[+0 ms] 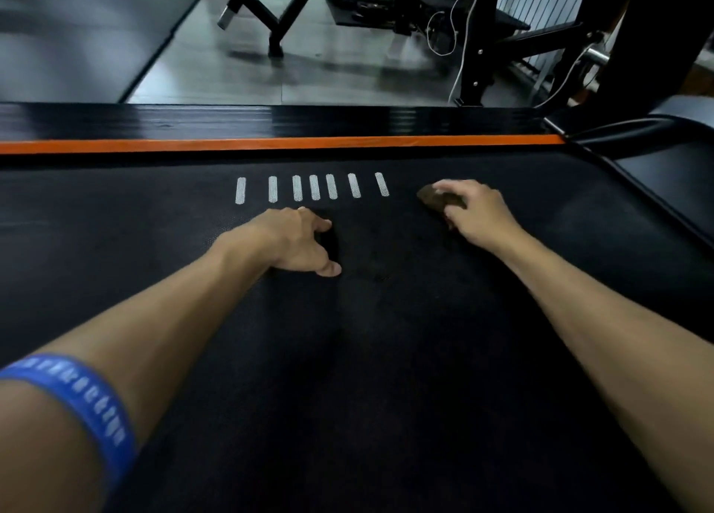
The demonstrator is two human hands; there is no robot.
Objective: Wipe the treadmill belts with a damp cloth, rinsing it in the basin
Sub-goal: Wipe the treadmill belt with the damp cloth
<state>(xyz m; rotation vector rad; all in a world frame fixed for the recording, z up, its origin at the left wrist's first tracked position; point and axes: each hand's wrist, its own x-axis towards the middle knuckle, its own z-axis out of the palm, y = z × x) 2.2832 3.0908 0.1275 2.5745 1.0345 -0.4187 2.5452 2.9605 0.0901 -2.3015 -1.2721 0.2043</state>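
The black treadmill belt point(386, 358) fills most of the view, with several white dashes point(315, 187) printed near its far side. A small dark brown cloth point(432, 196) lies bunched on the belt at the right. My right hand point(475, 211) grips it from above, fingers curled over it and pressing it to the belt. My left hand point(301, 242) rests on the belt near the middle, thumb and fingers spread and braced against the surface, holding nothing. No basin is in view.
An orange stripe point(270, 144) and a ribbed black side rail point(232, 120) border the belt's far side. The treadmill's grey frame point(664, 153) rises at the right. Beyond lie a grey floor, black gym machine legs point(276, 22) and white cables point(463, 49).
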